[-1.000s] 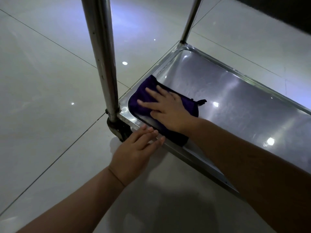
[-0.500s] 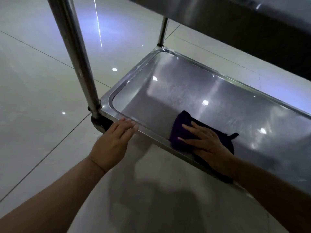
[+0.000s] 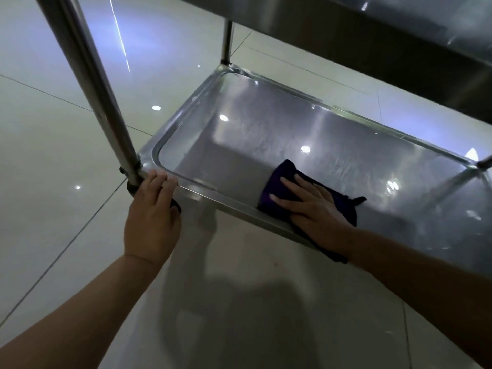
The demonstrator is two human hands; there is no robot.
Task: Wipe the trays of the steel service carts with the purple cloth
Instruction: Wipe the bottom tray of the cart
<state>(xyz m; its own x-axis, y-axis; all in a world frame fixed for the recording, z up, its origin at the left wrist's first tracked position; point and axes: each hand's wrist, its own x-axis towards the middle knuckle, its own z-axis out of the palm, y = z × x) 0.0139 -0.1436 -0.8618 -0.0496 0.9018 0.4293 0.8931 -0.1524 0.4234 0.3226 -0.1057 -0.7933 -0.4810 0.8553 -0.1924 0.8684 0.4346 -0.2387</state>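
The bottom steel tray (image 3: pixel 266 134) of a service cart fills the middle of the view. On its near edge lies the folded purple cloth (image 3: pixel 278 182), partly draped over the rim. My right hand (image 3: pixel 311 206) presses flat on the cloth with straight, spread fingers. My left hand (image 3: pixel 151 217) rests on the tray's near left corner, fingers laid over the rim beside the cart's upright post (image 3: pixel 90 83).
A higher steel tray (image 3: pixel 399 30) overhangs at the top right. A far post (image 3: pixel 227 41) rises at the tray's back corner and another post (image 3: pixel 484 163) at the right. A caster (image 3: pixel 175 206) sits under the near corner. Glossy pale floor tiles (image 3: pixel 53 155) surround the cart.
My right hand has slid the cloth from the tray's near left corner rightward along the near edge. My left hand moved up onto the corner rim. The view has tilted up, showing the upper tray.
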